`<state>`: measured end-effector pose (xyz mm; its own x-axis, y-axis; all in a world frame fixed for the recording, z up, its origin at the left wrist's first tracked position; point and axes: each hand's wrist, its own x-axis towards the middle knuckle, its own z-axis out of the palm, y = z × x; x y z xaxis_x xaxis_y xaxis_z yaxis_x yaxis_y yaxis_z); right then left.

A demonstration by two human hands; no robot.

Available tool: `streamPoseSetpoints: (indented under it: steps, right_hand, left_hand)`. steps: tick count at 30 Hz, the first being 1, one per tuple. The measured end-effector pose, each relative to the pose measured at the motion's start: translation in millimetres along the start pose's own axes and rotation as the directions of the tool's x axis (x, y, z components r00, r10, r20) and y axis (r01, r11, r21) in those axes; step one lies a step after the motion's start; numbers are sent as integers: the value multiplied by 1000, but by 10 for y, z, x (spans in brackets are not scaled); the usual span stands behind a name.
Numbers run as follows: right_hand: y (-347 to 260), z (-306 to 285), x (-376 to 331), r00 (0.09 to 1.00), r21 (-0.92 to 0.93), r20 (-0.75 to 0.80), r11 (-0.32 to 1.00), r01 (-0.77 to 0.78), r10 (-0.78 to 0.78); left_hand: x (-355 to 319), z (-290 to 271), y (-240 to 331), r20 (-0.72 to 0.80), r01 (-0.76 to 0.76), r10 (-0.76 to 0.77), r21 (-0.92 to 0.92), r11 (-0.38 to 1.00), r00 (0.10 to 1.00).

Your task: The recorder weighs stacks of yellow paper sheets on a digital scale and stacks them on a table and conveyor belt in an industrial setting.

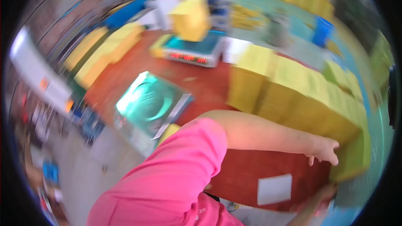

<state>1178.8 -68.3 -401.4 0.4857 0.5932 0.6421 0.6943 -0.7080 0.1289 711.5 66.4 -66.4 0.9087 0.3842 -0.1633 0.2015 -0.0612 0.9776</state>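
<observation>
As left arm (268, 132) extends rightward, left hand (324, 149) spread, grip of right hand (328, 191) unclear

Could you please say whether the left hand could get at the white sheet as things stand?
Probably yes: the left hand looks empty, and only bare red tabletop shows between it and the white sheet.

Yellow block-shaped bundles (301, 98) stand side by side in a row on the red table (247, 169).
</observation>
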Motion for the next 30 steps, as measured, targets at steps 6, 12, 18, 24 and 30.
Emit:
streamPoseSetpoints:
  steps: [6, 12, 18, 24, 30]
  right_hand:
    - [-1701, -917, 44, 935, 291, -351, 944, 158, -49]
    - [-4226, -5248, -713, 898, 858, 223, -360, -365, -378]
    - [-5981, -7639, -2610, 524, 868, -260, -434, -242, -811]
    - [-7351, -8581, -3588, -281, 910, -390, -322, -259, -877]
    - [-9246, -8695, -3908, -445, 872, -425, -488, 32, -788]
  left_hand:
    - [-3493, -1199, -577, -544, 28, -159, -241, 970, 824]
    - [-6770, -975, -1384, -833, -110, -282, -375, 921, 476]
    - [-9101, -237, -2060, -843, -130, -487, -522, 843, 228]
    - [-10555, -153, -2266, -832, -173, -554, -541, 823, -33]
    - [-10982, -1118, -2334, -869, 218, -495, -483, 848, 1]
